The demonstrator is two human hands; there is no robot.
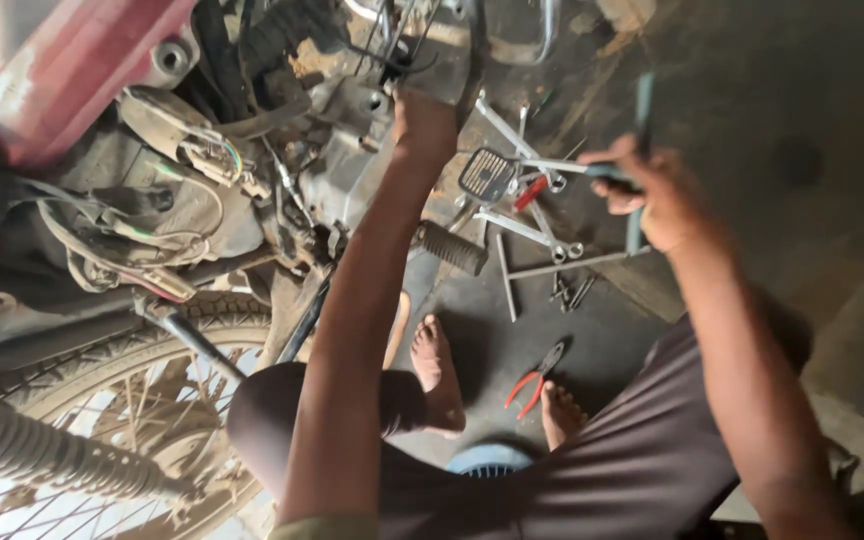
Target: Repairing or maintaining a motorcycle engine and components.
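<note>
Right hand (657,195) grips slim grey T-wrench (640,150), probably.

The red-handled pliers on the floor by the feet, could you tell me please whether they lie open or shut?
Open. The red-handled pliers lie flat on the floor with their two handles spread apart in a V; the dark jaws point away, toward the wrenches.

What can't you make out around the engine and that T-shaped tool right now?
Head view:
- Left hand fingertips: buried in the grey motorcycle engine.
- Grey T-shaped metal wrench in the right hand: motion-blurred, tip unclear.
- Scattered silver spanners on the floor: too small to size.
</note>
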